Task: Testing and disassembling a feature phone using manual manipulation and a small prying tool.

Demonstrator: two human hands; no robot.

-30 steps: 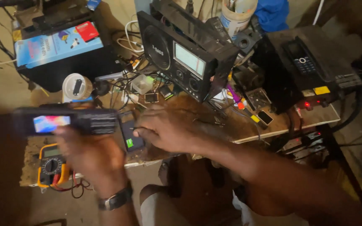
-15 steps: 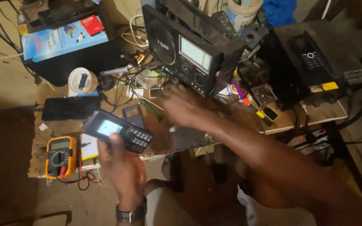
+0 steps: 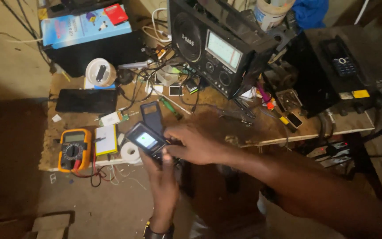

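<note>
A small dark keypad phone (image 3: 146, 140) with a lit screen is held over the front edge of the wooden workbench (image 3: 261, 126). My left hand (image 3: 162, 177) grips it from below, thumb up along its right side. My right hand (image 3: 195, 144) reaches in from the right and its fingers touch the phone's keypad end. A dark phone back cover (image 3: 151, 116) lies on the bench just behind the phone.
On the bench: an orange multimeter (image 3: 73, 149), a yellowish flat battery (image 3: 106, 140), a white tape roll (image 3: 131, 152), a black smartphone (image 3: 86, 101), a large black radio (image 3: 219, 44), tangled wires, small tools. A black box (image 3: 328, 79) with a keypad phone on it stands right.
My left hand has brought the phone from the left to in front of me, and my right hand has come back from the bench to touch it. The view has shifted.
</note>
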